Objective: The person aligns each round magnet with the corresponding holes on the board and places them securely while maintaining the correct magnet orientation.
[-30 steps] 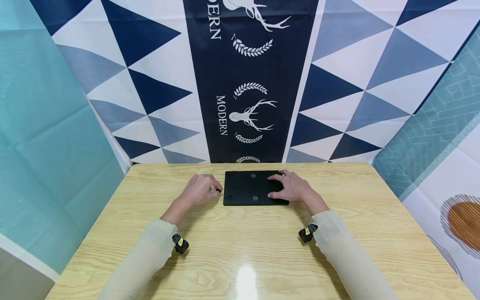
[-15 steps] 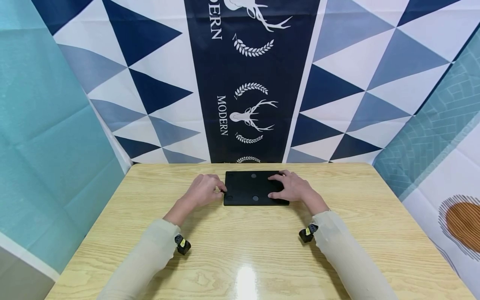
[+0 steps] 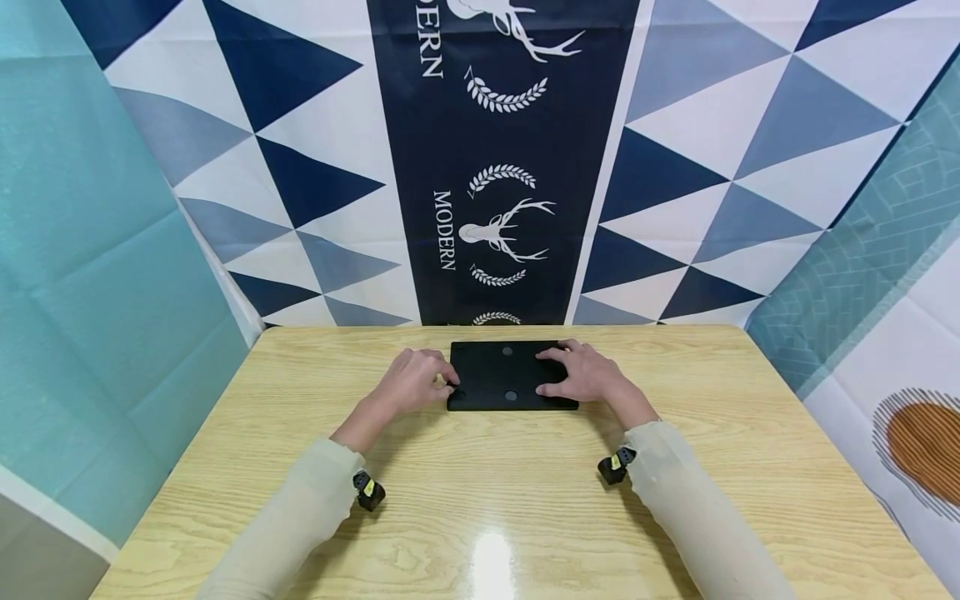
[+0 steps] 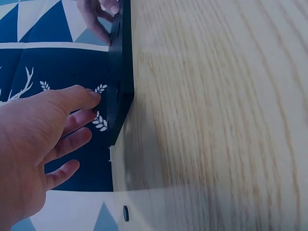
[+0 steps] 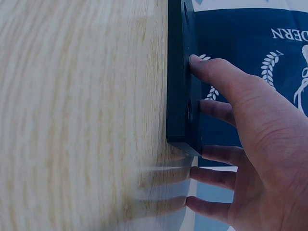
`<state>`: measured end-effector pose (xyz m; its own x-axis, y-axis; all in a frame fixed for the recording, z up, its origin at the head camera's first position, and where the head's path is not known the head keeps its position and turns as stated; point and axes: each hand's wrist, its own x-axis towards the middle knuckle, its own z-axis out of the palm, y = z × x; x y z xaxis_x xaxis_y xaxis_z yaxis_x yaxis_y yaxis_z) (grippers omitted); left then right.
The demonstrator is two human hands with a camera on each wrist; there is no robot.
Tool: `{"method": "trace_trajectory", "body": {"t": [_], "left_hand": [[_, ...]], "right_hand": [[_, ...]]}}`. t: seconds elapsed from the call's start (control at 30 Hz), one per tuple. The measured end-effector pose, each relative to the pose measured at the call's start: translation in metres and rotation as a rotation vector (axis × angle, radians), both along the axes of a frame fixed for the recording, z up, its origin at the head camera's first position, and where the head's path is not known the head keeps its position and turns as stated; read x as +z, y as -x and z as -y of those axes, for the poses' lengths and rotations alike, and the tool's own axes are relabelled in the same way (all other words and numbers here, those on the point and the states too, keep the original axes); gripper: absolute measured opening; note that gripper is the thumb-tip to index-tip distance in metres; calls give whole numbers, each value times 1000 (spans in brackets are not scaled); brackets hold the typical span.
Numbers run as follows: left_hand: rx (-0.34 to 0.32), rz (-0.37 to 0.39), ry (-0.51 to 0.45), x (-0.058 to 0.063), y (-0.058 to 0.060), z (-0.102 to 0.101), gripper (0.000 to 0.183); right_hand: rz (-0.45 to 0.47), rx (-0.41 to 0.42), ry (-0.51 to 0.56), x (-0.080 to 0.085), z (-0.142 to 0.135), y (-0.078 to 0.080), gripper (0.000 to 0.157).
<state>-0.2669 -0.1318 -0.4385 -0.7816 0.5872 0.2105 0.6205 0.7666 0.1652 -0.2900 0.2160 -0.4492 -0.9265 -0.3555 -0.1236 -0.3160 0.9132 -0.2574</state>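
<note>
A flat black rectangular board (image 3: 486, 373) with round marks on its face lies near the table's far edge. My left hand (image 3: 411, 381) is at the board's left end, thumb and index finger pinching a small black piece, mostly hidden by the fingertips. In the left wrist view, these fingertips are close to the board's face, and the other fingers are loosely bent. My right hand (image 3: 588, 375) rests on the board's right end with spread fingers. In the right wrist view, its thumb touches the board (image 5: 176, 96) and some fingers reach past the end.
A small dark disc (image 4: 126, 213) lies on the wooden table (image 3: 480, 483) left of the board, seen only in the left wrist view. A patterned cloth (image 3: 510, 167) hangs behind the table's far edge.
My left hand has moved a little right with the small black piece, from beside the board to over its left edge. The right hand and the board have stayed put.
</note>
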Motion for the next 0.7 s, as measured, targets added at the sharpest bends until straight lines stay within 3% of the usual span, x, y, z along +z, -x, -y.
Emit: {"method": "trace_trajectory", "body": {"t": [0.7], "left_hand": [[-54, 1, 25, -14, 0, -6, 9]], "right_hand": [[-1, 2, 5, -1, -1, 1, 76]]}}
